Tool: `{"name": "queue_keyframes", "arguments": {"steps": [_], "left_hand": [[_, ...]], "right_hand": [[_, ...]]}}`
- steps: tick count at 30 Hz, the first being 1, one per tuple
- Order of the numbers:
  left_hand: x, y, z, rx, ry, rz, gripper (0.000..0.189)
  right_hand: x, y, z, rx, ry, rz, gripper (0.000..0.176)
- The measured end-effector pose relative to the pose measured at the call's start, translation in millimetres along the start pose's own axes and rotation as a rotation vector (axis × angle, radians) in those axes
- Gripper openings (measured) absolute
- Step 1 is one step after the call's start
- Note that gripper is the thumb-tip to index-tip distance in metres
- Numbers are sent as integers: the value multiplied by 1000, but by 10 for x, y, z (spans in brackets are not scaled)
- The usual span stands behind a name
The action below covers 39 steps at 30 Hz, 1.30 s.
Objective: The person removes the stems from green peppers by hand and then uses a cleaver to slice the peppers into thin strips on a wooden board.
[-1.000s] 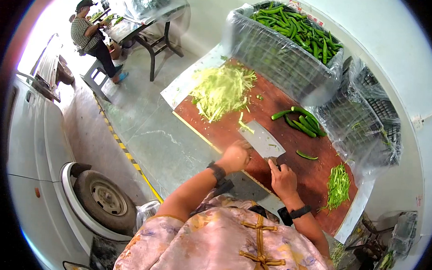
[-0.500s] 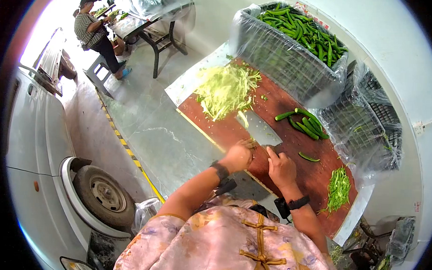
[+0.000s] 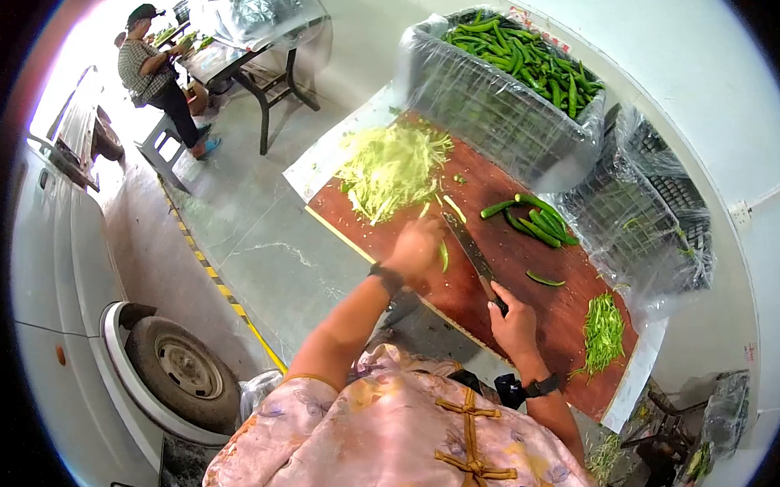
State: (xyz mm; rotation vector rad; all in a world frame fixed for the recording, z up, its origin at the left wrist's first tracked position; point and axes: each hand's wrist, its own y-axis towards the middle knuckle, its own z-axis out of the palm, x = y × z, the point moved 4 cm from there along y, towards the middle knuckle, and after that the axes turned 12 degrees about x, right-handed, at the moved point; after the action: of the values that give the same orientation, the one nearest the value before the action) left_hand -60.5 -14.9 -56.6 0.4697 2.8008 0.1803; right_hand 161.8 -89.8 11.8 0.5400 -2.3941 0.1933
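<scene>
Pepper piece (image 3: 444,256) lies on the bench (image 3: 568,323) just beside the left hand (image 3: 417,244), the nearer one, at 3 o'clock from it, long axis near 12-to-6; whether those blurred fingers are apart or together I cannot tell. The right hand (image 3: 514,321), at 4 o'clock from the piece, has its fingers clamped on the knife (image 3: 470,249), blade aimed toward 11.

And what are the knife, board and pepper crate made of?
Knife: looks like steel, a thin grey blade with a dull finish; handle material unclear under the right hand.
Board: wood or laminate, can't tell; flat reddish-brown face, pale edge.
Pepper crate: probably dark moulded plastic, judging by the grid showing through clear, creased, shiny film, likely polythene.
</scene>
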Motion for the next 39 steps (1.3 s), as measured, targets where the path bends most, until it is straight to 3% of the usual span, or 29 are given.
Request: {"name": "queue_keyframes", "arguments": {"steps": [3,6,8,9,12,14,21,23,24,26,29,33,35,39], "left_hand": [[57,31,-15,-22,-4,14,26],[41,-12,-32,-92,-19,34,23],[69,-51,49,129,48,-130,23],[70,-90,98,131,48,-129,23],[72,-230,123,-5,2,-176,22],[53,-295,130,92,-28,-183,22],[17,-335,235,77,-5,-111,23],[109,-340,272,106,-184,-389,24],[78,-327,214,107,-185,-390,24],[83,-362,100,157,-396,-653,26],[55,-390,108,85,-389,-706,27],[4,-487,107,42,-292,-565,24],[-54,-553,35,-63,-250,-374,20],[-24,-630,129,-106,-213,-275,17]], "right_hand": [[-62,-127,2,30,-28,94,34],[-73,-228,-3,-37,-18,20,34],[-98,-283,11,-30,4,56,35],[-108,-304,19,-30,5,57,35],[-131,-344,48,-17,-36,58,36],[-145,-356,72,4,-55,82,36],[-198,-362,92,-31,-46,33,36],[-220,-370,111,0,-121,45,37],[-228,-374,117,1,-121,46,37],[-223,-393,126,-12,-153,18,38],[-142,-388,111,43,-202,48,38],[-96,-385,134,4,-276,-14,41],[-50,-369,137,71,-360,10,42],[-14,-331,168,98,-402,-23,42]]}}
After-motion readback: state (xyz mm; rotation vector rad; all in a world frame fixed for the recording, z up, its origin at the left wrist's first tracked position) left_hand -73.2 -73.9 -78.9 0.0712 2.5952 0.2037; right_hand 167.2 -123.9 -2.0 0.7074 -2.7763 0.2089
